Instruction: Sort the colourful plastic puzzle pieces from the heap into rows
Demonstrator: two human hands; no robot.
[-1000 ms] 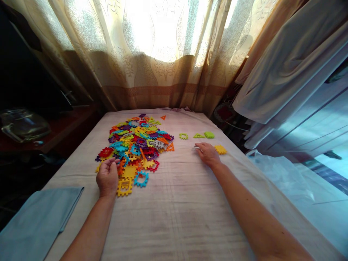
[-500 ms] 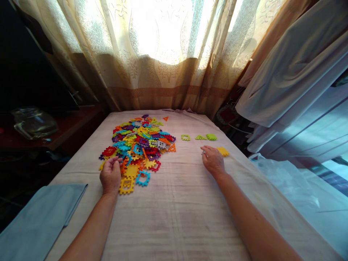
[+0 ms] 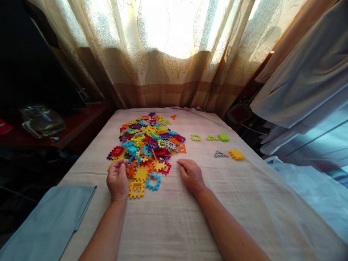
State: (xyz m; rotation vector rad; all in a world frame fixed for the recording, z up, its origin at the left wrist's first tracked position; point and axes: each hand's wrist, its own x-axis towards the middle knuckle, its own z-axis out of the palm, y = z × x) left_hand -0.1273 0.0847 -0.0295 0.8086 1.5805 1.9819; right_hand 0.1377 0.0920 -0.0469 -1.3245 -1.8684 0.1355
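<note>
Few pieces [image 3: 236, 154] set apart, big pile [image 3: 152, 143] remaining; our right hand [image 3: 191, 175] looks empty, left hand [image 3: 117, 178] curled, we can't tell if holding.

A home is indicated by patterned curtains [image 3: 152, 72] hung across the top, fabric [image 3: 301, 79] draped at upper right and a glass vessel [image 3: 43, 122] at left.

"How is the person's body appearing?"
"The left hand [image 3: 117, 178] and right hand [image 3: 191, 175] are appearing bare, and the left forearm [image 3: 106, 228] and right forearm [image 3: 228, 221] are showing uncovered too."
"What shape are those taking?"
"Both are narrowing smoothly toward the wrists [image 3: 200, 190]."
</note>
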